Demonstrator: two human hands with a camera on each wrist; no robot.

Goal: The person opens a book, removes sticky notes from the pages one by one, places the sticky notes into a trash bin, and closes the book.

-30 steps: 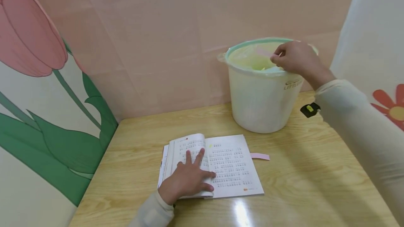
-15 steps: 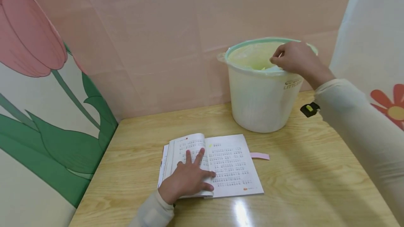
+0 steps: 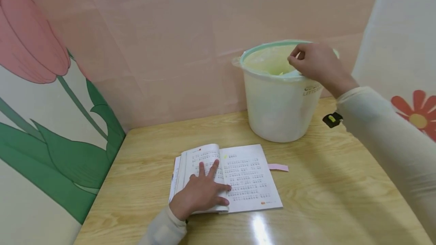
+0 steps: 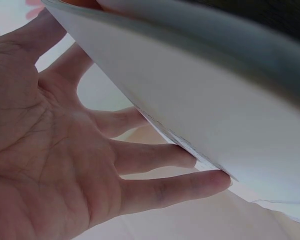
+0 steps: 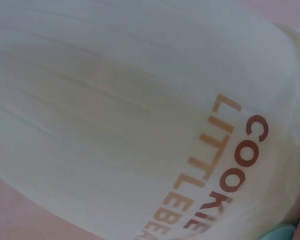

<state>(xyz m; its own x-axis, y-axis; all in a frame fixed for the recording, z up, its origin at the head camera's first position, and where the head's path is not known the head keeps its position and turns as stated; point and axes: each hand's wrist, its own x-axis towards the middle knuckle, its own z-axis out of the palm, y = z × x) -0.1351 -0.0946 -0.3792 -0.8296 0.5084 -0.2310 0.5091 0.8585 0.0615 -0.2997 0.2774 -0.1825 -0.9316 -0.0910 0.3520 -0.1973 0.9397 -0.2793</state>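
My left hand (image 3: 201,194) lies with spread fingers on the left page of an open book (image 3: 250,180), near its spine. In the left wrist view, fingertips (image 4: 217,182) touch the page edge, and the palm shows. My right hand (image 3: 316,61) is over the rim of a white bin (image 3: 276,105), with thumb and forefinger curled so their tips meet. Nothing shows between them. The right wrist view has only the lettered bin wall (image 5: 155,125), with a sliver of hand at the lower right corner. A pink paper strip (image 3: 278,167) sticks out from the book's right edge.
The bin has a clear liner over its green rim, with some pale and yellow scraps inside. It stands at the back right of the wooden table (image 3: 153,139), against a pink backdrop (image 3: 163,48). Flower-printed panels stand on both sides.
A second pink strip, in my right hand over the bin a second ago, is gone from the fingers. The right hand stays above the bin; the left hand stays on the book.
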